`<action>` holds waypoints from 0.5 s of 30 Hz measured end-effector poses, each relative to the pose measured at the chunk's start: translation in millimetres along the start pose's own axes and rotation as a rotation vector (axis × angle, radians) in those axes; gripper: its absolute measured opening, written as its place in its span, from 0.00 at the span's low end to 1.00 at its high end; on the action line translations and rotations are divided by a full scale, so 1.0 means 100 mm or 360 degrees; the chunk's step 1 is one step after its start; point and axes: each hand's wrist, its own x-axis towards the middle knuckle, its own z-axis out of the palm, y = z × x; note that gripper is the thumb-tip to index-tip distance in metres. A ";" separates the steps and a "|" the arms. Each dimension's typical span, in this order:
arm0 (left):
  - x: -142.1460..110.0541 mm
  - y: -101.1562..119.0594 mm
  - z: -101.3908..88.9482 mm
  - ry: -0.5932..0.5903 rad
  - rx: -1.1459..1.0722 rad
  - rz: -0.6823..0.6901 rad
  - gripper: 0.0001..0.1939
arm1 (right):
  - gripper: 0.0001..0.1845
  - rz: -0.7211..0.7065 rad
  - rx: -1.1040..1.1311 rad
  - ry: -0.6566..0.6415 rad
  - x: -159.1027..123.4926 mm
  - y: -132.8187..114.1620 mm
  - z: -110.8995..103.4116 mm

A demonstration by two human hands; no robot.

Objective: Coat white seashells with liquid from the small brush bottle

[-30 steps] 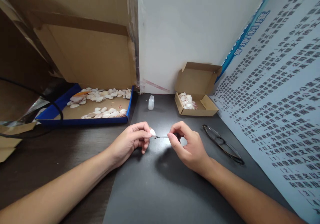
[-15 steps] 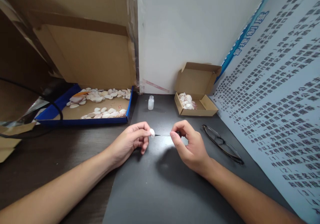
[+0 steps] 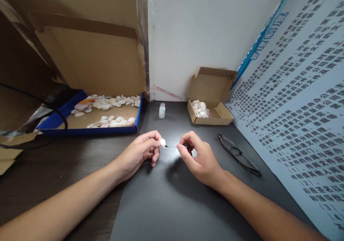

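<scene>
A small white seashell [image 3: 162,142] is pinched between the thumb and fingertips of my left hand [image 3: 146,147]. Facing it from the right, my right hand [image 3: 197,158] grips a thin small brush [image 3: 171,146], whose handle end is mostly hidden in the fingers. The dark tip of the brush reaches the shell's lower right edge and appears to touch it. Behind both hands, a small uncapped bottle [image 3: 161,112] with whitish contents stands upright on the dark grey mat [image 3: 161,205].
At the back left, a blue-edged cardboard box [image 3: 88,130] holds many seashells [image 3: 122,122]. A smaller open cardboard box [image 3: 215,122] with shells [image 3: 200,109] stands back right. Eyeglasses [image 3: 239,156] lie right of my right hand. A black cable [image 3: 60,113] hangs at left.
The shell has been turned a little in my left hand's fingers. My right hand moved slightly right, then back left, keeping the brush tip at the shell. The bottle and boxes stay put.
</scene>
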 end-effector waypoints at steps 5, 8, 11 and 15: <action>-0.01 0.00 0.00 0.0001 0.0047 0.0018 0.05 | 0.04 -0.0054 0.0085 0.0078 0.00 -0.01 -0.01; -0.02 0.00 0.00 -0.0025 0.0058 0.0013 0.04 | 0.04 -0.0075 0.0069 0.0025 0.00 0.00 0.00; -0.01 0.01 0.01 -0.0029 0.0067 -0.0001 0.04 | 0.05 0.0025 -0.0014 0.0000 0.00 0.01 0.00; -0.01 0.01 0.01 -0.0035 0.0106 -0.0016 0.04 | 0.04 -0.0067 0.0086 0.0101 0.00 0.00 0.00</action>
